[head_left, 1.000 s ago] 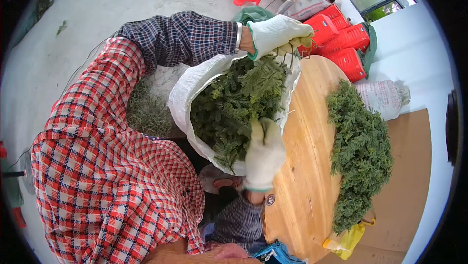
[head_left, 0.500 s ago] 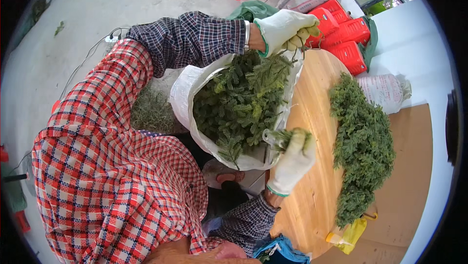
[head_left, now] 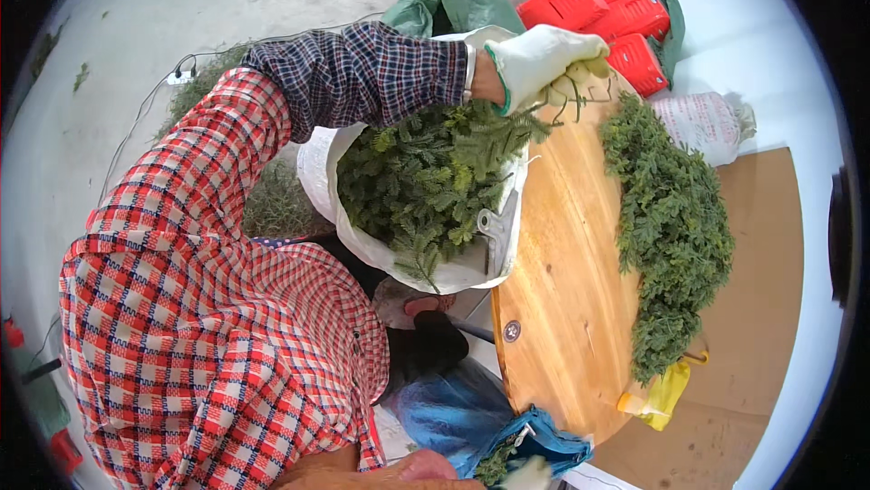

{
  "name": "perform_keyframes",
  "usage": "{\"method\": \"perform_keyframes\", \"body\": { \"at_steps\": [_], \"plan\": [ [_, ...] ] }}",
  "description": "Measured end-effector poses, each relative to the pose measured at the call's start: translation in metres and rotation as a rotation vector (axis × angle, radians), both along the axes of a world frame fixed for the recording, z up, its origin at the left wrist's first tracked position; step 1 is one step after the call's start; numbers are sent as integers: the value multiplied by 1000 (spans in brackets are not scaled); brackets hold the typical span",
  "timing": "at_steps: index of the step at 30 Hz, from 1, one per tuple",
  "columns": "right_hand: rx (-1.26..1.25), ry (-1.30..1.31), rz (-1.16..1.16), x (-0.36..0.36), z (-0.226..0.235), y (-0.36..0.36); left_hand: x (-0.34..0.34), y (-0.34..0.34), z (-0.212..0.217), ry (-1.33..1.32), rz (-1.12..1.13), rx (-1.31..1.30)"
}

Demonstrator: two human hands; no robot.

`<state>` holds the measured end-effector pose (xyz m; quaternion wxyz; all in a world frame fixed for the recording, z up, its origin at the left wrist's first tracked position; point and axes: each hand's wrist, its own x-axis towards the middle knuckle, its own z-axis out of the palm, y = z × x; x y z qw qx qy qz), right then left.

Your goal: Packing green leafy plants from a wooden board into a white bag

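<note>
Left hand (head_left: pixel 542 62): white knitted work glove, green trim at the cuff, fingertips soiled yellowish. Wristwatch band just behind the cuff. Left sleeve (head_left: pixel 362 73): dark navy plaid with thin red and white lines, long, buttoned at the wrist. Over-shirt (head_left: pixel 208 309): red, white and navy check, loose, covering shoulder and torso. Right hand (head_left: pixel 530 472): white glove, only partly visible at lower edge.

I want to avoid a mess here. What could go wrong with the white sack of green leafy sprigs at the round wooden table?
1. The white woven sack leans open against the round wooden table; it might tip and spill sprigs.
2. The left gloved hand holds only a few sprigs; some may drop.
</note>
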<state>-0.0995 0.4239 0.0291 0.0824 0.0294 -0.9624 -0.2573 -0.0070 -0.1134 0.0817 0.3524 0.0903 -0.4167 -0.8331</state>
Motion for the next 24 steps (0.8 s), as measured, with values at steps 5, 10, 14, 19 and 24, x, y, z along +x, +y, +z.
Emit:
{"method": "perform_keyframes", "body": {
  "at_steps": [5,10,14,19,24],
  "plan": [
    [-185,268,6,32,12,-79,-23,14,-11,-12,-83,-66],
    [-1738,-306,810,43,9,-220,-16,59,4,-206,-124,-213],
    [-1834,-645,1002,43,-12,-315,-34,84,-20,44,146,-1034],
    [-1869,-844,869,55,-17,-328,-1,69,-21,45,211,-1452],
    [-1528,-856,938,48,-9,-290,17,65,-24,-114,-268,-1645]
  ]
}}
